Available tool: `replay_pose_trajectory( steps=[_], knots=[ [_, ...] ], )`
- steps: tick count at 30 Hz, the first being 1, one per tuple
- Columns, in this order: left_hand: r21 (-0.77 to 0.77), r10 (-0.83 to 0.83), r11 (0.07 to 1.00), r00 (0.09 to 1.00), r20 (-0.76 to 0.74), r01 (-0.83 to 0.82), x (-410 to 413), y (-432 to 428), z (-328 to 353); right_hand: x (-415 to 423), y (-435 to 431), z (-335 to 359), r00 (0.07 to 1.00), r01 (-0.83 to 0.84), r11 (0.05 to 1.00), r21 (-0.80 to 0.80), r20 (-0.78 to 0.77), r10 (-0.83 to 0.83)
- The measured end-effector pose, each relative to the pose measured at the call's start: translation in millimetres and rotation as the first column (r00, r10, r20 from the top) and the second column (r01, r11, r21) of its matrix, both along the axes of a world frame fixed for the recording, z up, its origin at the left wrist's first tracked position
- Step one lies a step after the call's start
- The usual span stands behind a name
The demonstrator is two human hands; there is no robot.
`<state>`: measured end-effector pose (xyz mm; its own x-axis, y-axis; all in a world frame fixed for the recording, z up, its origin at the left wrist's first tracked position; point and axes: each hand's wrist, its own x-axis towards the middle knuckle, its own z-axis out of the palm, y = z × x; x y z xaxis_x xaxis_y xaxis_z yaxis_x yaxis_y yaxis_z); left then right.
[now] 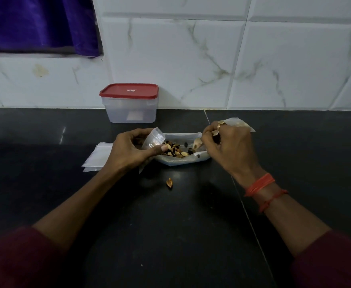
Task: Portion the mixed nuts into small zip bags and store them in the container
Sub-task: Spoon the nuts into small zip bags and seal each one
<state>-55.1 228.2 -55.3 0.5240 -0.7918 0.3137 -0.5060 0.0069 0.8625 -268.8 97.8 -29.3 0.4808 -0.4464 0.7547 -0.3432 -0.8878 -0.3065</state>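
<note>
A large clear bag lies open on the black counter with mixed nuts heaped in it. My left hand grips a small zip bag at the big bag's left edge, thumb on the plastic. My right hand is curled over the big bag's right end and pinches a nut in its fingertips. Another small clear bag shows behind that hand. A clear container with a red lid stands shut against the wall.
A stack of flat empty zip bags lies left of my left hand. One loose nut shell sits on the counter in front of the big bag. A tiled wall backs the counter; purple cloth hangs top left.
</note>
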Motion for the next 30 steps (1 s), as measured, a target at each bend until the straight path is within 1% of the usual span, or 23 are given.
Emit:
replay_pose_trajectory(
  steps=[2, 4, 7, 9, 12, 17, 20, 23, 26, 28, 30],
  knots=[
    [0.001, 0.002, 1.0, 1.0, 0.004, -0.002, 1, 0, 0, -1, 0, 2, 0.999, -0.033, 0.998, 0.051, 0.021, 0.032],
    [0.002, 0.001, 1.0, 1.0, 0.012, -0.001, 0, 0, 0, -2, -2, 3, 0.999, -0.019, 0.999, 0.037, 0.033, 0.018],
    [0.0, 0.008, 1.0, 0.999, 0.037, -0.008, -1, 0, 2, -3, -5, 1, 0.999, 0.043, 0.999, -0.011, -0.031, -0.043],
    [0.006, 0.01, 1.0, 0.999, 0.047, -0.01, 0, 0, 2, 0, -4, -4, 0.997, 0.047, 0.999, 0.014, -0.065, -0.046],
    [0.013, 0.01, 1.0, 0.999, 0.049, -0.01, 1, 0, 1, 4, -4, -6, 0.999, 0.039, 0.997, 0.063, -0.04, -0.037],
    [0.017, 0.021, 1.0, 0.999, 0.05, -0.022, 1, -1, 1, -1, -4, 0, 0.999, 0.002, 0.997, 0.072, -0.035, 0.001],
    [0.025, 0.031, 0.999, 0.998, 0.054, -0.033, 0, -1, 0, 3, 1, -5, 0.999, -0.026, 0.991, 0.133, -0.032, 0.031],
    [0.029, 0.051, 0.998, 0.998, 0.047, -0.053, -1, 0, 0, 7, 4, -9, 0.998, -0.055, 0.97, 0.237, 0.004, 0.056],
    [0.038, 0.055, 0.998, 0.997, 0.051, -0.057, 0, 0, 1, 8, 5, -11, 1.0, -0.017, 0.954, 0.301, 0.011, 0.014],
    [0.046, 0.055, 0.997, 0.997, 0.054, -0.058, 1, 0, 0, 10, 6, -12, 1.0, 0.007, 0.926, 0.376, 0.021, -0.016],
    [0.046, 0.058, 0.997, 0.997, 0.055, -0.06, 1, -1, -1, 11, 7, -12, 0.998, -0.005, 0.867, 0.498, 0.054, -0.025]
  ],
)
